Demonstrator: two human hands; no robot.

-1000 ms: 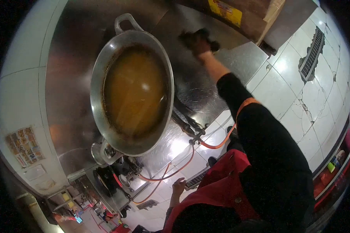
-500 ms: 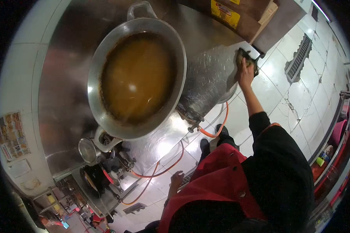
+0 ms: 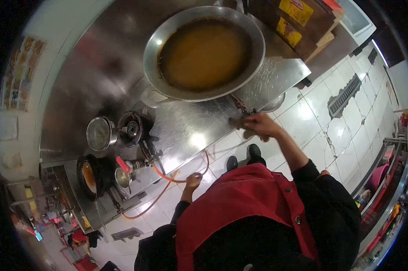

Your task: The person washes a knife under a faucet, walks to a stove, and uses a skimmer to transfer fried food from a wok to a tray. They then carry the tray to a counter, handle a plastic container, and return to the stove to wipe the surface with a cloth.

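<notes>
My right hand (image 3: pixel 261 126) is closed around a dark, bunched cloth (image 3: pixel 238 123) at the front edge of the steel counter (image 3: pixel 186 122). Part of the cloth hangs below the fingers. Down by the apron, my left hand (image 3: pixel 194 181) overlaps the orange hose (image 3: pixel 179 180) in the view; its fingers are too small and hidden to read, and contact with the hose cannot be told. A large metal wok (image 3: pixel 259 58) of brown liquid (image 3: pixel 206 54) stands on the counter beyond my right hand.
Left of the wok are a gas burner (image 3: pixel 132 128), a strainer (image 3: pixel 99 134), a small pot (image 3: pixel 122 177) and a dark pan (image 3: pixel 82 180). Cardboard boxes (image 3: pixel 269 27) stand at the back right. A floor drain (image 3: pixel 344 97) lies in the tiles.
My right hand has moved left along the counter's front edge, from its right corner, with the cloth. The view has shifted, showing the burner and my left hand overlapping the hose.
</notes>
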